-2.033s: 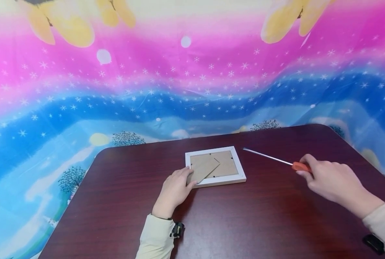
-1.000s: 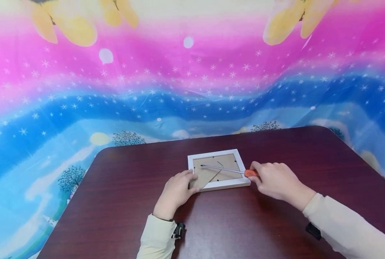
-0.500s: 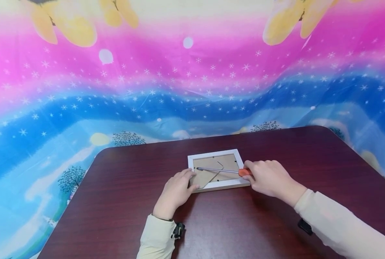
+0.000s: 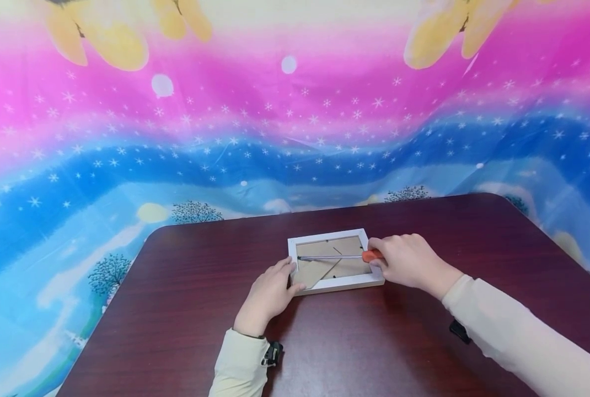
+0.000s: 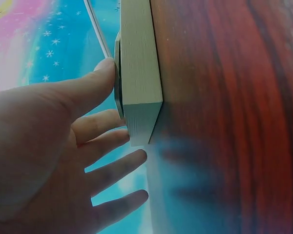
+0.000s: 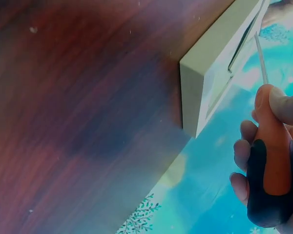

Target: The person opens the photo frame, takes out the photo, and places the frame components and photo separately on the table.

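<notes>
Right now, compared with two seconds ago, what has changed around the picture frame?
The right hand has moved left, carrying the screwdriver from beside the picture frame to across its back, the tip now by the left inner edge. Nothing was picked up or released. The left hand stays at the near left corner.

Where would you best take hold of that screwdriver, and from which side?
By its thick orange-and-black handle, coming from the right, I'd say: the handle lies at the right end, while the thin shaft points left across the white frame. The right hand grips it there.
</notes>
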Motion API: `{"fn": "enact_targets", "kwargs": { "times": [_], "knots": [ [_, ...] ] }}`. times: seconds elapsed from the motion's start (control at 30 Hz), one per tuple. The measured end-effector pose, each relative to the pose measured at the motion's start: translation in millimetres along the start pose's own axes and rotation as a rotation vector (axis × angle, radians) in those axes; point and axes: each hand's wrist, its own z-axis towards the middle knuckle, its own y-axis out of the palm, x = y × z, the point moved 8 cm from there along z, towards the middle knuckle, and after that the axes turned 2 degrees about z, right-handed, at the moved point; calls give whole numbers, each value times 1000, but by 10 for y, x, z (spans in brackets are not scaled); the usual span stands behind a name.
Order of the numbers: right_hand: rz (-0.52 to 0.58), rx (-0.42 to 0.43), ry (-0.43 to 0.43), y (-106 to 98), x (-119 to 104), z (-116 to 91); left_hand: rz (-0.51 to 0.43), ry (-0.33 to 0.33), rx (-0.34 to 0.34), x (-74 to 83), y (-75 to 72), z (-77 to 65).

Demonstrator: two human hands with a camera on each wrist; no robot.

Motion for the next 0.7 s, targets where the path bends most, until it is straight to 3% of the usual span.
{"fn": "enact_targets", "kwargs": {
  "times": [0.3,0.7],
  "knots": [
    [-47,31,-64,-94,34,199,-75,-22,-18,-50,20,-4],
    [-145,46,-194,-346,-170,390,-88,-7,-5,-44,10,-15]
  ]
}}
